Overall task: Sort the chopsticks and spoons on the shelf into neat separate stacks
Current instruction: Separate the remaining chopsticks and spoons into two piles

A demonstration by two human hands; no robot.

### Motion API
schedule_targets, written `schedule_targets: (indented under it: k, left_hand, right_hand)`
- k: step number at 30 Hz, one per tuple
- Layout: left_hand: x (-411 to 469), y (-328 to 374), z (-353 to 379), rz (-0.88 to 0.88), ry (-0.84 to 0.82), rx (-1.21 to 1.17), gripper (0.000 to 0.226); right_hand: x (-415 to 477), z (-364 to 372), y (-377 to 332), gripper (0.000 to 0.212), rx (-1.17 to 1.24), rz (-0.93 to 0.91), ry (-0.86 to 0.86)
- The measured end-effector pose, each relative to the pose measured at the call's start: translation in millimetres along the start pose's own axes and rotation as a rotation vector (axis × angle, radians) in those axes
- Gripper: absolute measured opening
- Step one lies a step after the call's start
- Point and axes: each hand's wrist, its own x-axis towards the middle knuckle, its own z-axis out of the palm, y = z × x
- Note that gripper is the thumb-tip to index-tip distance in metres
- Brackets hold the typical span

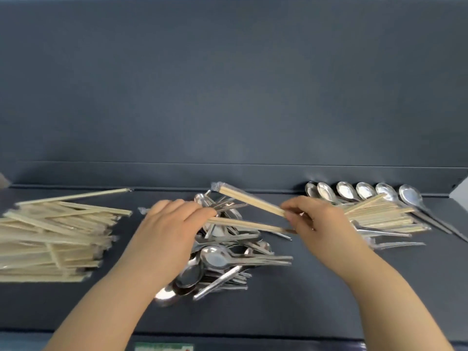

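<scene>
A big stack of wrapped wooden chopsticks (53,239) lies at the left of the dark shelf (278,312). In the middle sits a jumbled pile of metal spoons (222,259). My left hand (167,229) is over that pile and grips one wrapped chopstick pair (248,224) that points right. My right hand (319,224) pinches another wrapped chopstick pair (250,200), slanting up to the back left. At the right, more chopsticks (379,216) lie across a row of spoons (364,191).
The shelf's dark back wall (228,97) rises right behind the piles. The shelf's front edge (253,336) runs below my forearms, with a small label (164,347) under it. A pale corner (459,191) shows at the far right.
</scene>
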Motion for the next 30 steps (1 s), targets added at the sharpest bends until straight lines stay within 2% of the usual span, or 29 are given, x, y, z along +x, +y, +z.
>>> schedule_targets:
  k: [7, 11, 19, 26, 30]
  left_hand:
    - [-54, -70, -11, -0.070, -0.026, -0.005, 0.058]
    - [-74, -85, -14, -0.102, -0.015, -0.042, 0.050]
    - [-107, -95, -27, -0.154, -0.050, -0.072, 0.018]
    - [-144, -152, -32, -0.224, -0.050, -0.089, 0.034]
    - [-163, -214, -34, -0.216, -0.018, -0.117, 0.053]
  right_hand:
    - [-1, 67, -68, 0.018, -0.036, -0.039, -0.022]
    - [8, 86, -87, 0.022, -0.050, -0.080, -0.079]
    - [18, 110, -109, 0.024, -0.018, -0.157, -0.210]
    - [26, 133, -144, 0.024, -0.085, -0.149, -0.178]
    - [44, 163, -184, 0.024, -0.121, -0.165, -0.127]
